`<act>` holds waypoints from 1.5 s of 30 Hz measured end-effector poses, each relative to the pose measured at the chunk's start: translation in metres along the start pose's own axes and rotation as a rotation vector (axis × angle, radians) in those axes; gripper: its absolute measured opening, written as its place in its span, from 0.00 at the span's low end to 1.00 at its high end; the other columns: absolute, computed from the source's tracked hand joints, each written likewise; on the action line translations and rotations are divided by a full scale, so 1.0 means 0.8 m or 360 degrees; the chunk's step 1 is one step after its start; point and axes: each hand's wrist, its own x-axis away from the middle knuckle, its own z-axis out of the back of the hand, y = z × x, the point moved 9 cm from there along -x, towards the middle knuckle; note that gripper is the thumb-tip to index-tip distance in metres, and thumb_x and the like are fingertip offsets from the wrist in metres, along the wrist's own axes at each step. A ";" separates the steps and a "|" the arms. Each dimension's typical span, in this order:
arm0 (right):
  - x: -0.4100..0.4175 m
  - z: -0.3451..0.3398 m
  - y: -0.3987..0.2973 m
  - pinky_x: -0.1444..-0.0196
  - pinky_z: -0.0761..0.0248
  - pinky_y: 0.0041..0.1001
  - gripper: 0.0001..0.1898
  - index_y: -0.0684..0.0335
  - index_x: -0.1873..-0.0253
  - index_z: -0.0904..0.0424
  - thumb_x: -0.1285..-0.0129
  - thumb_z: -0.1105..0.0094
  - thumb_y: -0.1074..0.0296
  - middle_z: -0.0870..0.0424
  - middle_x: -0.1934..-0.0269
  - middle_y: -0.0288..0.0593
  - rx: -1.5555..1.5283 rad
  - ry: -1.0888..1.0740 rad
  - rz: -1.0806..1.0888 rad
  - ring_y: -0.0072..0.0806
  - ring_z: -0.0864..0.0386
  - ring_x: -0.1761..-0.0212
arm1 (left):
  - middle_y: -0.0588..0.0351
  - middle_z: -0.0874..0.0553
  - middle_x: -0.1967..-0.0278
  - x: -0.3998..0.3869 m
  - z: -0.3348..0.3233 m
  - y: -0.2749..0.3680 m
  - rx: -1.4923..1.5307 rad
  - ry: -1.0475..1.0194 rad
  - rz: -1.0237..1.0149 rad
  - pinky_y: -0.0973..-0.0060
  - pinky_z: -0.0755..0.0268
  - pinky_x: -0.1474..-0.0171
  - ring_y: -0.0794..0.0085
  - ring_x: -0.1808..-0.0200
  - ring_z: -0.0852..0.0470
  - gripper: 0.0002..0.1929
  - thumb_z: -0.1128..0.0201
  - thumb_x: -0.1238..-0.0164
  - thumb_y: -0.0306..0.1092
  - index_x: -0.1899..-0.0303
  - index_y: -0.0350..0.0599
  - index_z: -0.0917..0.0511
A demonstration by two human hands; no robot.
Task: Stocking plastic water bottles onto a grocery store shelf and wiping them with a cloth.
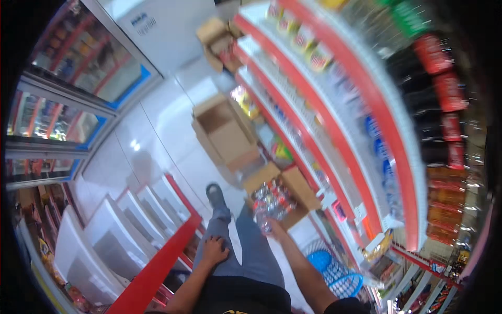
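Observation:
My right hand [277, 231] is closed around a clear plastic bottle [263, 224], low beside my right leg. Just past that hand, a cardboard box [304, 187] with its flaps raised holds several clear bottles [274, 199] with reddish caps or labels, blurred. My left hand [215, 250] rests on my left thigh with nothing in it, fingers somewhat spread on the grey trousers [225, 269]. Farther ahead on the tiled floor [172, 117] lies an opened cardboard box [229, 135] whose visible inside is bare brown card.
On my right rise shelves [345, 145] with red edges, stocked with packets and bottles. A blue plastic basket [341, 280] stands by my right arm. To my left are white shelves [129, 231] with a red edge, and glass-door coolers [59, 117] beyond. Another cardboard box [219, 47] sits farther off.

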 end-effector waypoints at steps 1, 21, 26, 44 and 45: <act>0.006 -0.024 -0.001 0.57 0.25 0.37 0.23 0.54 0.42 0.30 0.40 0.38 0.56 0.22 0.54 0.38 -0.0166 -0.0095 -0.0082 0.28 0.23 0.53 | 0.46 0.23 0.44 -0.019 0.014 -0.003 0.0351 0.0089 0.0018 0.50 0.37 0.41 0.49 0.40 0.28 0.21 0.37 0.49 0.44 0.53 0.45 0.19; 0.597 -0.292 -0.410 0.33 0.44 0.33 0.52 0.70 0.29 0.49 0.58 0.26 0.64 0.33 0.38 0.46 0.0273 -0.0847 0.2037 0.31 0.34 0.36 | 0.51 0.15 0.68 -0.169 0.576 0.205 0.1282 0.1051 -0.1046 0.73 0.27 0.63 0.71 0.68 0.18 0.11 0.37 0.36 0.33 0.59 0.35 0.20; 0.635 -0.314 -0.457 0.34 0.42 0.32 0.50 0.69 0.31 0.46 0.59 0.26 0.66 0.30 0.40 0.46 0.0053 -0.0748 0.2194 0.30 0.32 0.38 | 0.50 0.19 0.67 0.043 0.886 0.436 0.0991 0.1737 -0.2416 0.70 0.28 0.59 0.59 0.65 0.18 0.06 0.38 0.44 0.22 0.64 0.40 0.24; 0.689 -0.305 -0.509 0.40 0.34 0.35 0.48 0.71 0.33 0.46 0.58 0.27 0.63 0.29 0.44 0.55 0.0201 0.0943 0.2790 0.41 0.28 0.41 | 0.48 0.20 0.48 -0.079 0.878 0.470 0.2122 -0.0484 -0.1775 0.69 0.27 0.45 0.62 0.49 0.20 0.24 0.41 0.33 0.46 0.41 0.40 0.28; 0.696 -0.309 -0.513 0.41 0.34 0.35 0.48 0.72 0.32 0.46 0.58 0.27 0.62 0.29 0.44 0.56 0.0405 0.1113 0.2798 0.42 0.28 0.42 | 0.48 0.20 0.48 -0.079 0.870 0.461 0.2174 -0.0524 -0.1737 0.69 0.27 0.46 0.62 0.49 0.20 0.24 0.41 0.33 0.46 0.41 0.40 0.28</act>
